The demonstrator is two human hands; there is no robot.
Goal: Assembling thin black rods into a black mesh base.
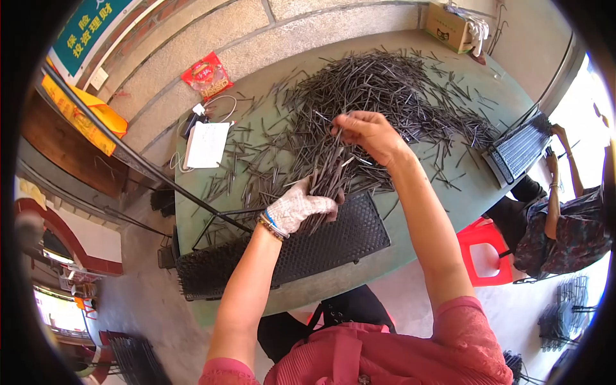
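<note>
My left hand, in a whitish knit glove with bracelets at the wrist, is closed around a bundle of thin dark strips. My bare right hand pinches at the upper end of the bundle, its fingertips on one or more strips. Beyond both hands lies a large heap of the same dark strips, spread over the green table. Under my left hand, along the near table edge, rests a long black mesh panel; its left part is covered with upright dark bristles. What the strips are made of, I cannot tell.
A white box with a cable and a red packet lie at the left. A cardboard box stands at the far right corner. Another person sits at the right, hands on a grey mesh panel. A thin black rod crosses the left side.
</note>
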